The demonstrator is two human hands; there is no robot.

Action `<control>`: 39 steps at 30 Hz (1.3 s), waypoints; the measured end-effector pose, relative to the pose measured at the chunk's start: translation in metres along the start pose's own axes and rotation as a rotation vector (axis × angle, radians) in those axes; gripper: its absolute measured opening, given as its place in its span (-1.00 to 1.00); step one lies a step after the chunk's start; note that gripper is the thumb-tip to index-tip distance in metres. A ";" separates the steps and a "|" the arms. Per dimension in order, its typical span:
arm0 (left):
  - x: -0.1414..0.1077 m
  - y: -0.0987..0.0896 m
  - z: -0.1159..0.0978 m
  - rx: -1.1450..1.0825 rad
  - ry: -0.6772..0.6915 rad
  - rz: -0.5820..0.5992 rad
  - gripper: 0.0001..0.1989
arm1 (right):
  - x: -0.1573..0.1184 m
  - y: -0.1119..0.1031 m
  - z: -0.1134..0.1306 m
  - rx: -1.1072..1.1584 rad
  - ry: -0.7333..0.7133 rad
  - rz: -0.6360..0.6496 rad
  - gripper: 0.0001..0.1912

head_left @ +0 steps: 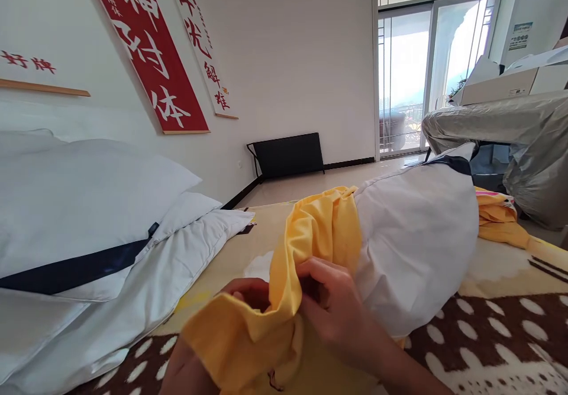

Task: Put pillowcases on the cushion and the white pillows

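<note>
A yellow pillowcase (pixel 319 223) is gathered around the near end of a white pillow (pixel 412 235), which has a dark band at its far corner. My right hand (pixel 331 303) is closed, thumb and fingers pinching the pillowcase's bunched edge. On the other side of that edge, my left hand (pixel 251 288) reaches behind a drooping flap of the same cloth. Its fingers are curled at the fabric and partly covered by it. The lower part of the pillowcase hangs toward me over my left wrist.
White pillows and bedding (pixel 89 200) with a dark stripe are piled on the left. Beneath lies a patterned brown and cream blanket (pixel 488 330). More orange-yellow fabric (pixel 497 217) rests beyond the pillow. Farther back are a black folded panel (pixel 290 155) and a covered sofa (pixel 523 123) bearing boxes.
</note>
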State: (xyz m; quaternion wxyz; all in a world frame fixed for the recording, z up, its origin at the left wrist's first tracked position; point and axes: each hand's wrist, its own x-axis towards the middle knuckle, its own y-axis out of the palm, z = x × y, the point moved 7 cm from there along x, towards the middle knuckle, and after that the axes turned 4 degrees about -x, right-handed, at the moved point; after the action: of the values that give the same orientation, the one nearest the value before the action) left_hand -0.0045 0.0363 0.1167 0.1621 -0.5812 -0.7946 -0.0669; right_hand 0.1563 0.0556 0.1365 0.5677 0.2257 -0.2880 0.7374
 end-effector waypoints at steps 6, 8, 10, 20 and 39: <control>0.008 0.012 0.000 -0.019 0.064 0.174 -0.60 | -0.006 0.007 0.008 -0.236 -0.154 0.009 -0.88; 0.007 0.008 0.001 0.109 0.088 0.160 -0.61 | -0.009 0.008 0.010 -0.378 -0.232 -0.030 -0.84; 0.005 0.005 -0.001 0.237 0.125 0.138 -0.64 | -0.012 0.008 0.013 -0.478 -0.301 -0.086 -0.83; 0.002 0.024 -0.005 0.010 -0.063 0.342 -0.63 | -0.011 0.006 0.019 -0.506 -0.250 0.105 -0.84; -0.007 0.021 -0.016 0.136 0.076 0.374 -0.73 | -0.005 -0.022 0.023 -0.538 -0.388 -0.296 -0.82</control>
State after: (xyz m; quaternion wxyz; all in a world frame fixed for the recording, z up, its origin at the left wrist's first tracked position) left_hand 0.0202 0.0317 0.1274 0.2402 -0.7036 -0.6688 -0.0036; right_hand 0.1792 0.0406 0.1534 0.6420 0.2434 -0.5384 0.4886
